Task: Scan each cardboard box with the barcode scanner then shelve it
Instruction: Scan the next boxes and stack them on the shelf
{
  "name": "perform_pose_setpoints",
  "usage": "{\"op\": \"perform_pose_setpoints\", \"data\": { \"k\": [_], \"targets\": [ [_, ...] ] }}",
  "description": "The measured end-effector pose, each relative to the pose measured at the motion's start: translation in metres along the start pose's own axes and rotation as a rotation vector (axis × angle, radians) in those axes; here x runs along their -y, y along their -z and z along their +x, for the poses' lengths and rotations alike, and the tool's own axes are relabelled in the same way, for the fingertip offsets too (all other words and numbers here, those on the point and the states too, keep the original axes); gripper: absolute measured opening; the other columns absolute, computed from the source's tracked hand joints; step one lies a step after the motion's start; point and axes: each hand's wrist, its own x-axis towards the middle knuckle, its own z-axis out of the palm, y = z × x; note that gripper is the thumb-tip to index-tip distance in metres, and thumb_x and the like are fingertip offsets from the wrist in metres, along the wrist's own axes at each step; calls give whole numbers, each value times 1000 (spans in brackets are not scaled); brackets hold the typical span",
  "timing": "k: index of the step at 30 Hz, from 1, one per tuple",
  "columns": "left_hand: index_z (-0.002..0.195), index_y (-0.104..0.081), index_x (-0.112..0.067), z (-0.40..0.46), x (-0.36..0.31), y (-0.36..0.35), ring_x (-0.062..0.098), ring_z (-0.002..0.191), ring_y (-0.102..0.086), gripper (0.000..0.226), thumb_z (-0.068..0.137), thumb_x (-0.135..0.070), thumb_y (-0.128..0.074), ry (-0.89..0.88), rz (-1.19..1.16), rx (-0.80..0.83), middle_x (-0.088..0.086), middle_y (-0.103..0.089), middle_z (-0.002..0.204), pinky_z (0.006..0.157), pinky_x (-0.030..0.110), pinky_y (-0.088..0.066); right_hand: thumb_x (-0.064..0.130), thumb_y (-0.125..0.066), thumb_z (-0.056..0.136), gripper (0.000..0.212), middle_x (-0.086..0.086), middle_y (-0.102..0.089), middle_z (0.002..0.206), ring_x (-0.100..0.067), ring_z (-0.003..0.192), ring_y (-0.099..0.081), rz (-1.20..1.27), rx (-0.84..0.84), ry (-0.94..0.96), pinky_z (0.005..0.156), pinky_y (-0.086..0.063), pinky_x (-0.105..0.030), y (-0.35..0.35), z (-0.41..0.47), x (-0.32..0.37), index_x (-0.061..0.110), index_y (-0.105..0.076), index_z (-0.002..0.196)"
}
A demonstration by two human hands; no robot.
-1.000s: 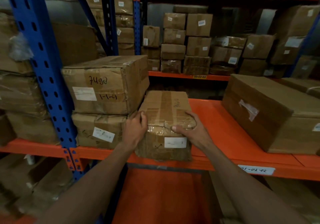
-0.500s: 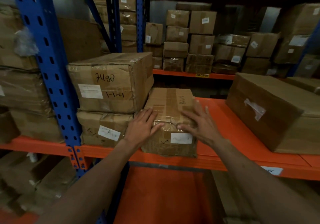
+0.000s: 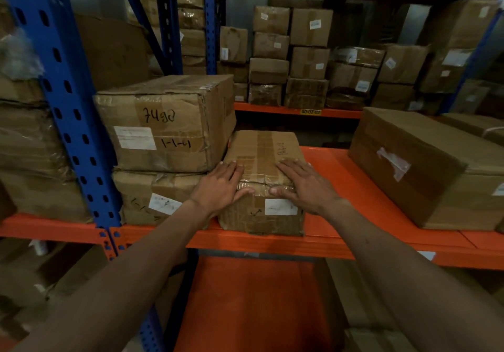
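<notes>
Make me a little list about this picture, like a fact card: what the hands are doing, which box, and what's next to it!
left hand: flat and open on the small box's top
right hand: flat and open on the same top
small box: on the orange shelf, white label facing front
left neighbour: two-box stack, touching, top one marked 7498
right neighbour: big box, set apart
scanner: not in view

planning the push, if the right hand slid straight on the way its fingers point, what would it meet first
Probably nothing soon: the right hand lies flat on the small box, fingers pointing back and slightly left along its top; past the far edge looks open, though depth is unclear.
</notes>
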Motion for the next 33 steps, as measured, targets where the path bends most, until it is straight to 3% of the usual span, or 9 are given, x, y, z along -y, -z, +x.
{"op": "perform_pose_setpoints", "data": {
  "k": [4, 8, 12, 16, 18, 21, 24, 33],
  "targets": [
    [134, -54, 4, 2, -1, 2, 37, 124, -56, 81, 92, -62, -30, 15, -33, 39, 27, -54, 137, 110, 45, -39, 75, -37, 96, 85, 6, -16, 172, -19, 158, -8, -1, 21, -24, 126, -7, -43, 1, 0, 5, 30, -15, 165],
    [150, -30, -5, 2, -3, -2, 32, 142, -33, 80, 96, -63, -25, 71, -44, 114, 20, -33, 155, 120, 40, -17, 75, -30, 97, 87, 3, -11, 172, -21, 158, -5, -31, 56, -80, 128, -5, -48, 4, -5, 12, 26, -12, 166],
    [153, -20, -5, -13, -16, 0, 34, 147, -20, 80, 97, -62, -19, 141, -52, 125, 22, -22, 158, 122, 45, -12, 64, -36, 103, 80, -5, -8, 172, -25, 158, -2, 10, -21, -140, 127, -2, -47, -2, -28, 26, 19, -13, 165],
    [143, -36, 7, -51, -50, 5, 43, 142, -28, 75, 97, -53, -42, 101, -106, 3, 32, -32, 150, 118, 52, -22, 54, -46, 104, 80, -10, -9, 172, -26, 159, -2, 58, -118, -97, 127, -2, -44, -11, -78, 27, 12, -15, 164],
    [139, -43, 8, -74, -75, 3, 42, 138, -36, 71, 97, -49, -43, 67, -185, -9, 30, -41, 145, 115, 51, -30, 51, -48, 104, 78, -12, -16, 171, -27, 159, -10, 68, -119, -93, 128, -5, -43, -15, -109, 25, 9, -19, 163],
    [131, -52, 6, -111, -120, 1, 38, 125, -50, 75, 92, -55, -36, 107, -374, 106, 24, -55, 132, 107, 44, -40, 49, -51, 103, 73, -16, -31, 165, -29, 153, -27, 62, -27, -132, 126, -13, -39, -25, -163, 21, 5, -32, 158],
    [126, -55, 1, -152, -168, 0, 34, 119, -52, 66, 90, -55, -51, 170, -492, 238, 19, -59, 123, 102, 39, -41, 53, -53, 101, 68, -14, -45, 156, -31, 143, -42, 104, 53, -207, 117, -31, -37, -39, -230, 18, 8, -43, 151],
    [130, -54, -7, -291, -321, 7, 33, 118, -55, 68, 83, -56, -63, 374, -632, 470, 16, -60, 129, 98, 37, -45, 59, -55, 99, 67, -13, -51, 149, -34, 132, -54, 238, 325, -436, 105, -45, -40, -84, -452, 10, 15, -47, 148]
  ]
}}
